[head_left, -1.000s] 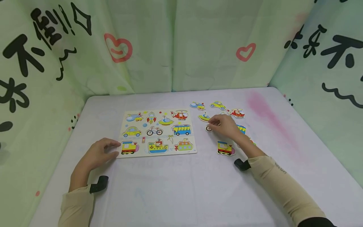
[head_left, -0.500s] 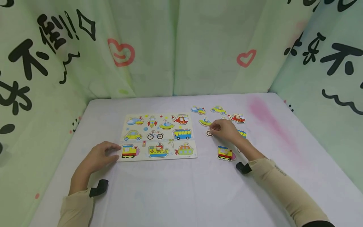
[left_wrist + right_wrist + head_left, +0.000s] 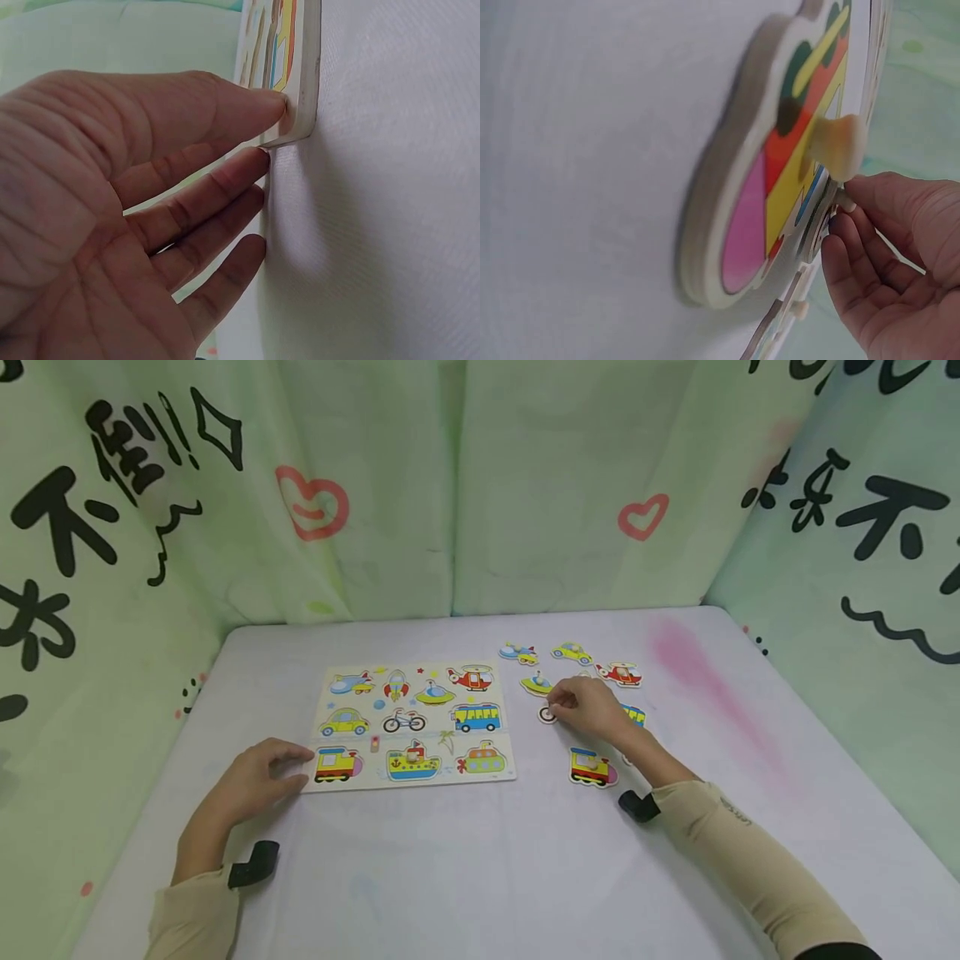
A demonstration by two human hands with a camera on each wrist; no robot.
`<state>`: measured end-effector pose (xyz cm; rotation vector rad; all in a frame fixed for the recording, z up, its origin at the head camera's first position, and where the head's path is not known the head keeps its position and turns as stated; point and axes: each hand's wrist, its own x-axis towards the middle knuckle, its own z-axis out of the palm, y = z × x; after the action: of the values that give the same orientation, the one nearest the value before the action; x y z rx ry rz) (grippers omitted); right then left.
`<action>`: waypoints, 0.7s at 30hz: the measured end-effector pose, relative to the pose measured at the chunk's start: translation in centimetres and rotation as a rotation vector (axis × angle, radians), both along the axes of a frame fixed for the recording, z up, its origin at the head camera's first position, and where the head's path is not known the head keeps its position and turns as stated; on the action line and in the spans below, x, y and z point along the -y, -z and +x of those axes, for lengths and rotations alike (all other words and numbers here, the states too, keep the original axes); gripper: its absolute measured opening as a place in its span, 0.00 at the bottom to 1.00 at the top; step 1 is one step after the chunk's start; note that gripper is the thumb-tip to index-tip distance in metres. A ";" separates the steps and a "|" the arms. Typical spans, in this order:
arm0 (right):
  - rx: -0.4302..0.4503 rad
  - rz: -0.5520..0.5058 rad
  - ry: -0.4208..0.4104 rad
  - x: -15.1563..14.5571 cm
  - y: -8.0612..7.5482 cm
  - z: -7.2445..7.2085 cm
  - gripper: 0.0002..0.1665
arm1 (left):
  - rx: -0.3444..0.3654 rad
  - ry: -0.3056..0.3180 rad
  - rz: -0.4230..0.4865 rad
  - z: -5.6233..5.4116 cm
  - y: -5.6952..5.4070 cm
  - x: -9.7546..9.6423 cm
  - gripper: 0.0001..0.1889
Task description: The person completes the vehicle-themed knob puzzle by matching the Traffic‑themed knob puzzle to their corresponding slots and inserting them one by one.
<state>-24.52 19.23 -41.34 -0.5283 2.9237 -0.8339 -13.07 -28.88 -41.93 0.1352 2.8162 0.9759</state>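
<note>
The puzzle board (image 3: 375, 770), printed with vehicles, lies flat left of centre. My left hand (image 3: 255, 781) touches its near left corner. In the left wrist view, the thumb (image 3: 251, 112) rests on that corner and the fairly straight fingers lie beside the edge. My right hand (image 3: 592, 706) pinches the small knob of the bicycle puzzle piece (image 3: 547, 715), right of the board. The hand covers most of this piece, and I cannot tell whether it is off the table. The train puzzle piece (image 3: 591, 767) lies nearer; its round knob (image 3: 838, 146) stands up in the right wrist view.
Around my right hand lie the airplane piece (image 3: 518, 653), yellow car piece (image 3: 572, 652), helicopter piece (image 3: 621, 674), flying saucer piece (image 3: 536, 684) and partly hidden bus piece (image 3: 634, 715). A white cloth (image 3: 420, 877) covers the table. Pale green curtains (image 3: 390, 493) hang behind and at both sides.
The head view has shifted slightly. Both hands stay nearly where they were, the right at the bicycle piece and the left at the board's corner. A piece beside my right wrist is now mostly hidden.
</note>
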 end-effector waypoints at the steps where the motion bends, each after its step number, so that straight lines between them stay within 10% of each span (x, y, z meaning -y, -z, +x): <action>1: -0.004 -0.002 -0.002 0.0 0.0 0.0 0.05 | -0.003 0.000 0.001 0.0 0.0 0.0 0.18; 21: 0.012 -0.208 -0.002 0.9 -0.9 0.8 0.06 | 0.028 -0.014 -0.017 -0.1 -0.3 0.0 0.19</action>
<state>-23.72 18.29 -40.44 -0.5357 2.8415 -1.1448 -13.15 -28.88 -41.67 0.0997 2.8032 0.9485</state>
